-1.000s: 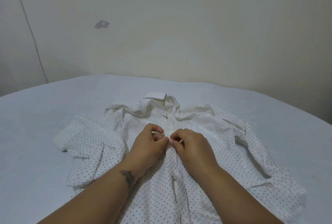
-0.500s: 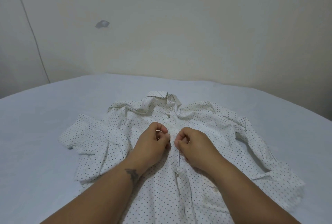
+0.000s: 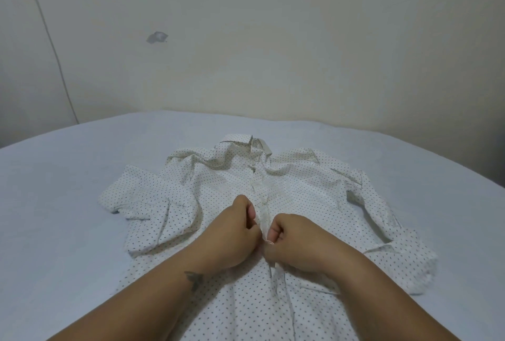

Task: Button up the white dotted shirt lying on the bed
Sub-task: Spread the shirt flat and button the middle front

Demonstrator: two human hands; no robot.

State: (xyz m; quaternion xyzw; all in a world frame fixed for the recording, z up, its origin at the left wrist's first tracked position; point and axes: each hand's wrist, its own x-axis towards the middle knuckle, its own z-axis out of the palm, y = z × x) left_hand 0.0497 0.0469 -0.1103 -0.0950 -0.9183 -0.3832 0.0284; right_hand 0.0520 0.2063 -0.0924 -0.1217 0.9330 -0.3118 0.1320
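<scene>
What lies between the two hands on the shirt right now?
In the head view, only the shirt's front placket strip runs between the left hand and right hand; both pinch it.

Probably a home bedroom — a sheeted bed [image 3: 68,204] against a plain wall [image 3: 300,40].

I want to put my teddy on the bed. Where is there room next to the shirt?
Bare sheet lies left of the shirt, out to the bed edge, and between the collar and the wall. The middle is crowded: the left hand and right hand pinch the shirt's front there.
</scene>
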